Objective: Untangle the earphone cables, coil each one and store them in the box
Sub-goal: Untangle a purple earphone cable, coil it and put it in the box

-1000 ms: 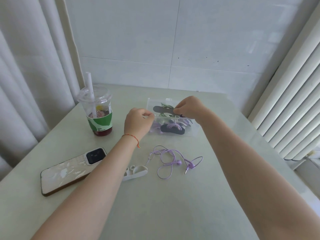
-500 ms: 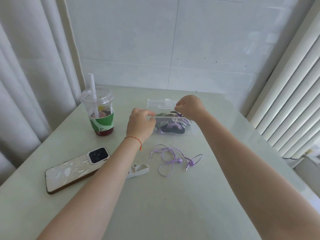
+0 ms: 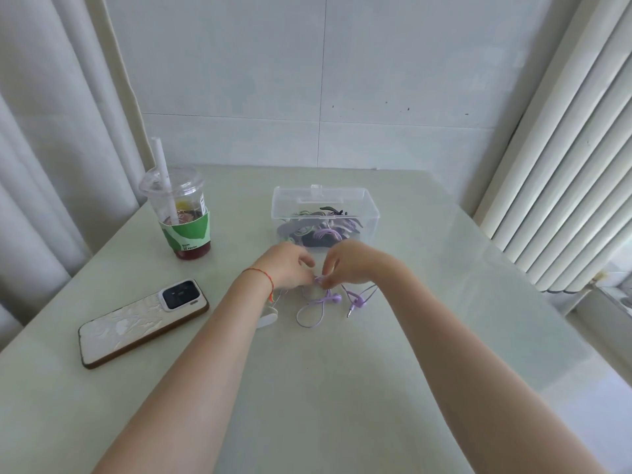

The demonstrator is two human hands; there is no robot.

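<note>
A purple earphone cable [image 3: 319,304] lies in loose loops on the pale table, its plug [image 3: 349,313] pointing toward me. My left hand [image 3: 289,268] and my right hand [image 3: 349,265] meet just above it, and the fingertips of both pinch the cable's upper part. Behind the hands stands a clear plastic box [image 3: 367,208] holding several coiled cables in purple, green and dark colours; no lid covers its top. A small white piece [image 3: 268,318] lies under my left wrist, partly hidden.
A lidded drink cup with a straw and green sleeve [image 3: 183,217] stands at the left. A phone in a white case [image 3: 142,321] lies face down near it. Curtains hang on the left, a ribbed radiator on the right, a tiled wall behind.
Both hands left the box and came down toward me onto the purple cable. The dark and green item held over the box now lies inside it.
</note>
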